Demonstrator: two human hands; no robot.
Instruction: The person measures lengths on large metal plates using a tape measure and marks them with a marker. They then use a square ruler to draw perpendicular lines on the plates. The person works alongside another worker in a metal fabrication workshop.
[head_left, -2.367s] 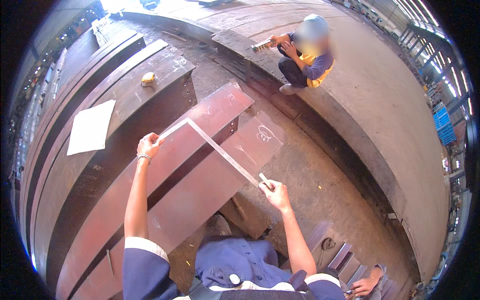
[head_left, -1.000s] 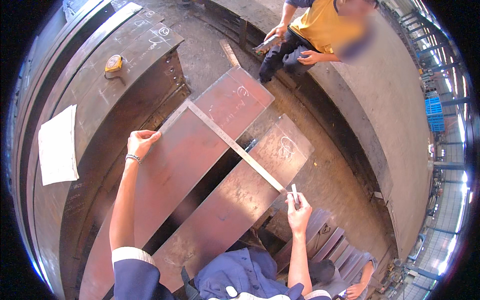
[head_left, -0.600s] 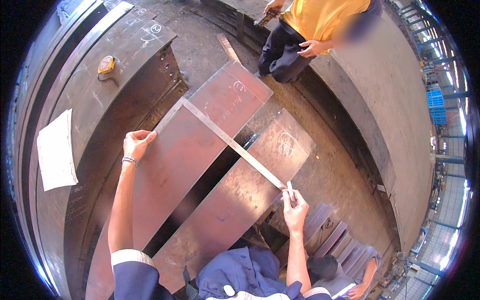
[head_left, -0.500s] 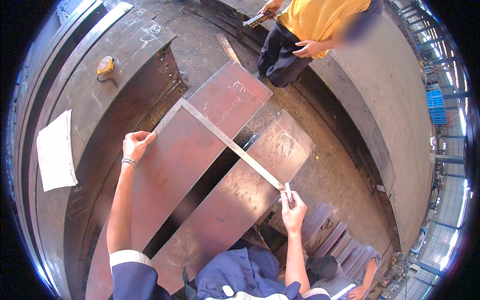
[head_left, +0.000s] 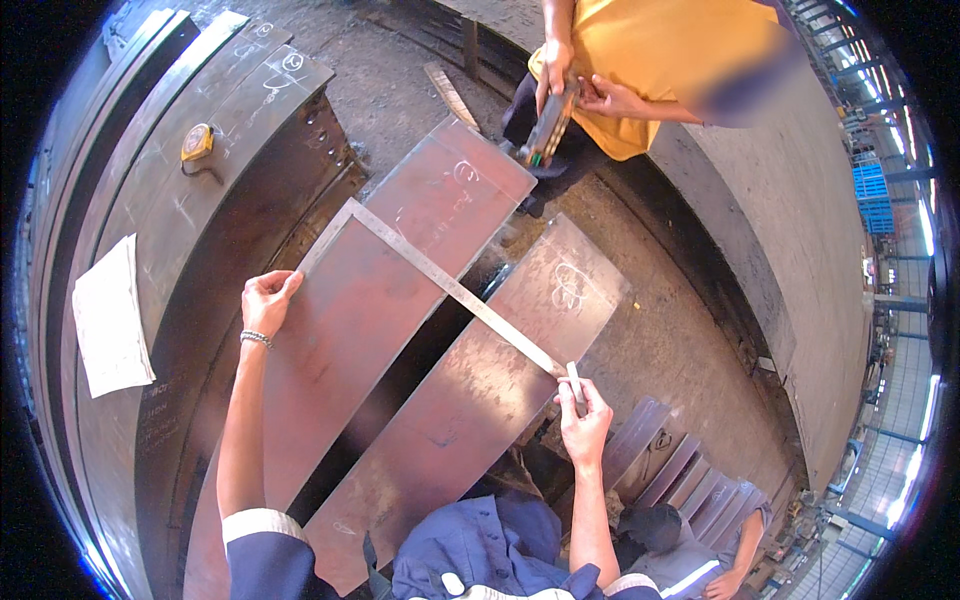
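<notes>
A steel framing square (head_left: 430,268) lies across two long reddish-brown steel beams, its corner on the left beam (head_left: 350,320) and its long leg reaching over the right beam (head_left: 470,400). My left hand (head_left: 266,303) pinches the end of the short leg at the left beam's edge, thumb and fingers closed. At the far end of the long leg, my right hand (head_left: 585,418) is closed on a white chalk stick (head_left: 575,382), which stands up between the fingers. That hand also touches the square's tip. Chalk marks show on both beams.
On the large curved steel piece (head_left: 240,130) at left lie a yellow tape measure (head_left: 197,143) and white papers (head_left: 113,320). A co-worker in a yellow shirt (head_left: 650,60) holds a dark tool (head_left: 550,130) beyond the beams. Another person (head_left: 690,560) crouches at lower right.
The co-worker in yellow has leaned closer and brought the dark tool down toward the beams' far end. My hands and the square keep their places on the beams; the view has shifted slightly.
</notes>
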